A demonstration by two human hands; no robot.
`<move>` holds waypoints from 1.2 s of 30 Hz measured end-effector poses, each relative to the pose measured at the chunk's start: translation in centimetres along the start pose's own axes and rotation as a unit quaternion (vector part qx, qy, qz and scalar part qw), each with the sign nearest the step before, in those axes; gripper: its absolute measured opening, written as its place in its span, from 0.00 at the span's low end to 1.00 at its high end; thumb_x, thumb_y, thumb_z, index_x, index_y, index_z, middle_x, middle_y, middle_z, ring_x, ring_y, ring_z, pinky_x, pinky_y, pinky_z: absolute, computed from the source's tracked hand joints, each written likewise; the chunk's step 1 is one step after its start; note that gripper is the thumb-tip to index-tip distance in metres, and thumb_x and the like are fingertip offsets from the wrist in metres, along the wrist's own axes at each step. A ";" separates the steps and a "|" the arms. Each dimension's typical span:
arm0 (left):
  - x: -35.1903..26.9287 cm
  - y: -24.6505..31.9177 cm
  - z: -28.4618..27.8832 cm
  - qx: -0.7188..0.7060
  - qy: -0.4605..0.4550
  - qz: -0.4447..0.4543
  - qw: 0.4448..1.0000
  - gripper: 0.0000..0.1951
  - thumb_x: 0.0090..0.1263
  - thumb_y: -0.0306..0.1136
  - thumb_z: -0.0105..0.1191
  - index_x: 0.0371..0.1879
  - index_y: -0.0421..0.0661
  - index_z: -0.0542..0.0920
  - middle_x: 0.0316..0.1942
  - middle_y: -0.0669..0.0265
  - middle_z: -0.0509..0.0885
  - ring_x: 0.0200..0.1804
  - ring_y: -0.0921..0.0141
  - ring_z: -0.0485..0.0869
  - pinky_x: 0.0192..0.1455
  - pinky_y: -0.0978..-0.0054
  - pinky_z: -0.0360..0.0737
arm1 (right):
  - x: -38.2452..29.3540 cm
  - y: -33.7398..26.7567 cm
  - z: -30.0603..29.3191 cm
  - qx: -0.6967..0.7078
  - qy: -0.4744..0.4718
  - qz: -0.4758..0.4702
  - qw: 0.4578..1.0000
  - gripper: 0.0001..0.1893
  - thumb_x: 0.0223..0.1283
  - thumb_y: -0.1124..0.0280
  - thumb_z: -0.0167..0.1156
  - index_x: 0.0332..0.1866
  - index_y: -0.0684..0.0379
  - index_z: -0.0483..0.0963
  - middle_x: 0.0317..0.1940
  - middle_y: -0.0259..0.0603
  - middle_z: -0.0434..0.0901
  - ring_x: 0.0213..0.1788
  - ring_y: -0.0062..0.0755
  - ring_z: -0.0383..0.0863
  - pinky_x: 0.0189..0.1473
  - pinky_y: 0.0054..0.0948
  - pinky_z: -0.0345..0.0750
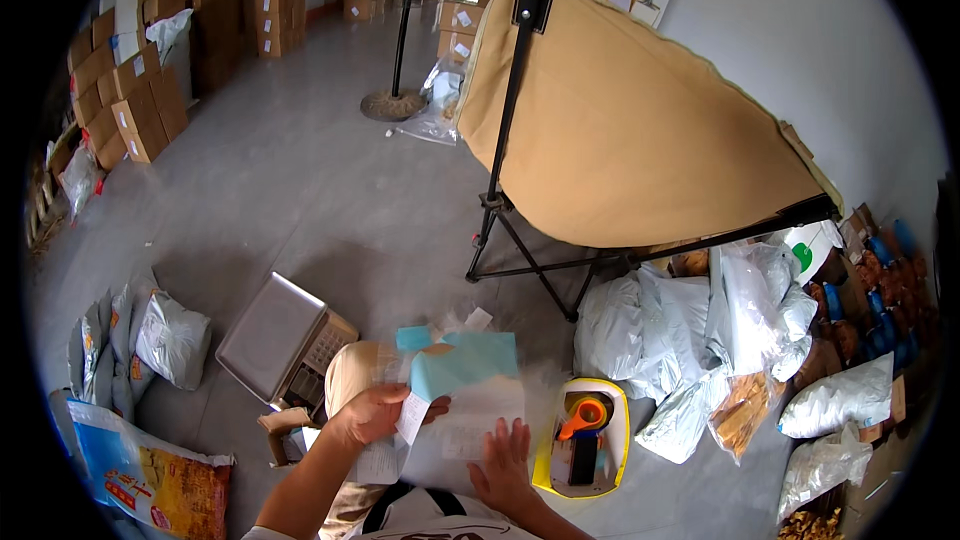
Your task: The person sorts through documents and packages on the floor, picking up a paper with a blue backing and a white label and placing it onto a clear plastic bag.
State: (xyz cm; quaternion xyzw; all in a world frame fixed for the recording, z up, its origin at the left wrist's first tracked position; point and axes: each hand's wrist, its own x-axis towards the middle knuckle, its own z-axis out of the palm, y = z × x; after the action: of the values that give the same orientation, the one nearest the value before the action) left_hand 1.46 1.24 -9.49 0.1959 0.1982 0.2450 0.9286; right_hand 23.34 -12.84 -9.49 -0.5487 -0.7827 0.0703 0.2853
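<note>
My left hand [379,412] pinches a printed white paper slip [411,417] between thumb and fingers. More printed paper [375,462] hangs below that hand, over my lap. Beside it, a light blue sheet or packet [472,361] lies over a clear plastic bag in front of me; which of the two the hand touches is hard to tell. My right hand [504,461] has its fingers spread and rests on or just over a whitish, translucent package [480,416] with a label on it. Nothing shows in its fingers.
A scale [281,337] and a small open carton [285,435] stand left. On the right, a yellow-rimmed container [624,427] holds an orange tape dispenser [583,418]. Beyond are a tan folding chair [637,120], grey plastic parcels [645,330], a printed sack [150,472] and stacked cardboard boxes [146,109].
</note>
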 end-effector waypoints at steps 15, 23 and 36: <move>-2.2 -0.6 4.3 0.232 0.195 0.077 0.950 0.12 0.71 0.30 0.48 0.48 0.36 0.76 0.38 0.65 0.82 0.39 0.76 0.80 0.43 0.79 0.77 | 2.6 -1.0 -2.3 0.431 -0.126 0.187 0.873 0.24 0.64 0.68 0.54 0.62 0.68 0.64 0.59 0.53 0.71 0.63 0.47 0.69 0.64 0.33 0.63; -2.7 -0.9 4.7 0.387 0.191 0.164 0.887 0.11 0.72 0.30 0.49 0.44 0.36 0.79 0.35 0.69 0.81 0.36 0.81 0.76 0.39 0.82 0.73 | 5.1 -2.8 -2.2 0.165 -0.009 0.021 0.986 0.27 0.59 0.65 0.60 0.60 0.68 0.64 0.57 0.56 0.69 0.60 0.51 0.69 0.63 0.37 0.63; -2.9 -0.9 0.0 0.156 0.187 0.063 0.968 0.10 0.70 0.31 0.50 0.44 0.37 0.77 0.36 0.67 0.82 0.37 0.74 0.80 0.42 0.76 0.77 | 0.9 4.5 -1.0 0.254 0.059 0.444 0.857 0.28 0.45 0.63 0.74 0.48 0.66 0.70 0.34 0.41 0.78 0.33 0.27 0.77 0.38 0.24 0.76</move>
State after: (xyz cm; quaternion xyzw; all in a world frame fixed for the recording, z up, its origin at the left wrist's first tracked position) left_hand -0.54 -1.05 -9.17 0.3008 0.3916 0.3014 0.8157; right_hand 27.37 -10.48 -10.22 -0.7498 -0.3923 0.3534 0.3988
